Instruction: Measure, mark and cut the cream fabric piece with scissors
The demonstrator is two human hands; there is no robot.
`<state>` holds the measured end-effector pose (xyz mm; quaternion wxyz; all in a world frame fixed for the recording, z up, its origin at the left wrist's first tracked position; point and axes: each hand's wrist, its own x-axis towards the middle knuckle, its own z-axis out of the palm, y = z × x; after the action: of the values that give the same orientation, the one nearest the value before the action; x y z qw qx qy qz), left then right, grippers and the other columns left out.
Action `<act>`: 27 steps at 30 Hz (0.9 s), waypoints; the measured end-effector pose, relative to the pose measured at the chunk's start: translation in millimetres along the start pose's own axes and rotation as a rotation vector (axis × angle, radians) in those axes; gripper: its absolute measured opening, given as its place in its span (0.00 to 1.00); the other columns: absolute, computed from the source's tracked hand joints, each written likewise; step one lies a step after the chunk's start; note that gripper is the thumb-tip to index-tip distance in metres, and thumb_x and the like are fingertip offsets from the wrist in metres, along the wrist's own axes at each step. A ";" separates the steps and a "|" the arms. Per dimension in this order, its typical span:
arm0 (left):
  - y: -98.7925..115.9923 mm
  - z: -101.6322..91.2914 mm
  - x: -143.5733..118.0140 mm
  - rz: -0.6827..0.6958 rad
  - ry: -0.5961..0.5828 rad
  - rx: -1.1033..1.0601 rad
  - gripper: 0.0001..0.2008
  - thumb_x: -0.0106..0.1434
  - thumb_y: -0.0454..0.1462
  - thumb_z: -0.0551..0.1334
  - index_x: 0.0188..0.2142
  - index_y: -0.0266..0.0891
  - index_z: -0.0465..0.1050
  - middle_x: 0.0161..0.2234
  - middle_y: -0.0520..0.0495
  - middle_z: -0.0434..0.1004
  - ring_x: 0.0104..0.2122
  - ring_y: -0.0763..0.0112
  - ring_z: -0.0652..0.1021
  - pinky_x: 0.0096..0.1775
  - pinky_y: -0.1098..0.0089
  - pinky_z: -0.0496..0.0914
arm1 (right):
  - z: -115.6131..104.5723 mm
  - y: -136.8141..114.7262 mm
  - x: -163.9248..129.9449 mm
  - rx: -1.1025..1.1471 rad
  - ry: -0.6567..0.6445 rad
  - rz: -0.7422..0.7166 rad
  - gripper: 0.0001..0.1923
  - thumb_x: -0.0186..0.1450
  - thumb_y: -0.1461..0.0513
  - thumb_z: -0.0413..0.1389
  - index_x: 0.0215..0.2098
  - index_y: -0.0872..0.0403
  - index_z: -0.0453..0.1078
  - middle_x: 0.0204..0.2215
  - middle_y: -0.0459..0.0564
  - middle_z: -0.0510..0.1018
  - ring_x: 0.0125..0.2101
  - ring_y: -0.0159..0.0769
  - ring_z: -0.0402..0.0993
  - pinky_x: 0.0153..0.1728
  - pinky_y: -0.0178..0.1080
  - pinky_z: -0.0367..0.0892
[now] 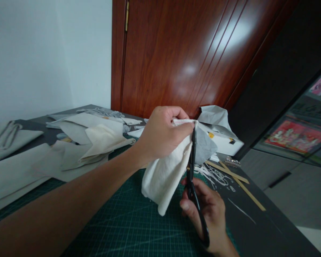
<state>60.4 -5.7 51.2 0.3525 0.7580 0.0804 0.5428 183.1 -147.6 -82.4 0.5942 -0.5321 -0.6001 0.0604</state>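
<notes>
Head view shows my left hand (160,137) pinching the white cloth (164,175) taut so the black scissors (193,178), gripped in my right hand (207,210), can cut along its edge.

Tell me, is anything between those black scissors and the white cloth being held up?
Nothing visible. The black scissors in the right hand already meet the edge of the folded white cloth, which the left hand pinches above the green cutting mat.
</notes>
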 end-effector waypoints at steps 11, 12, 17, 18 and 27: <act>-0.1 3.7 -0.8 -0.003 -0.024 0.053 0.05 0.60 0.33 0.67 0.27 0.37 0.78 0.25 0.53 0.78 0.27 0.73 0.74 0.30 0.70 0.64 | -0.5 6.9 -1.5 0.023 -0.014 0.018 0.20 0.61 0.47 0.69 0.43 0.51 0.78 0.20 0.41 0.74 0.16 0.31 0.68 0.17 0.33 0.64; -0.2 4.1 -1.0 -0.003 -0.026 0.052 0.05 0.60 0.33 0.67 0.27 0.37 0.78 0.25 0.53 0.78 0.27 0.73 0.74 0.30 0.70 0.64 | -0.4 6.9 -1.4 0.024 -0.014 0.019 0.20 0.61 0.47 0.69 0.43 0.51 0.78 0.20 0.41 0.74 0.16 0.31 0.68 0.17 0.33 0.63; -0.8 5.3 -1.4 -0.018 -0.034 0.032 0.06 0.60 0.33 0.67 0.26 0.36 0.78 0.24 0.54 0.76 0.26 0.74 0.73 0.29 0.71 0.63 | -0.1 7.1 -2.1 0.042 -0.018 0.029 0.20 0.63 0.46 0.68 0.43 0.50 0.77 0.20 0.41 0.74 0.17 0.32 0.68 0.17 0.33 0.64; -0.8 5.3 -1.4 -0.020 -0.036 0.027 0.06 0.60 0.33 0.67 0.26 0.36 0.78 0.24 0.54 0.76 0.26 0.74 0.72 0.29 0.71 0.63 | 0.0 7.2 -2.3 0.046 -0.017 0.028 0.20 0.63 0.46 0.68 0.44 0.50 0.77 0.20 0.41 0.74 0.16 0.32 0.68 0.17 0.33 0.64; 0.0 2.9 -1.4 -0.048 -0.073 -0.002 0.05 0.58 0.31 0.68 0.25 0.36 0.77 0.23 0.55 0.75 0.25 0.75 0.71 0.28 0.71 0.62 | 0.4 4.0 -0.2 0.053 -0.017 0.028 0.21 0.64 0.44 0.66 0.43 0.50 0.77 0.19 0.41 0.74 0.15 0.32 0.69 0.16 0.32 0.63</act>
<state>62.3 -7.7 49.6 0.3691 0.7748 0.0850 0.5062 184.9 -145.9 -85.4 0.6021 -0.5242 -0.5956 0.0890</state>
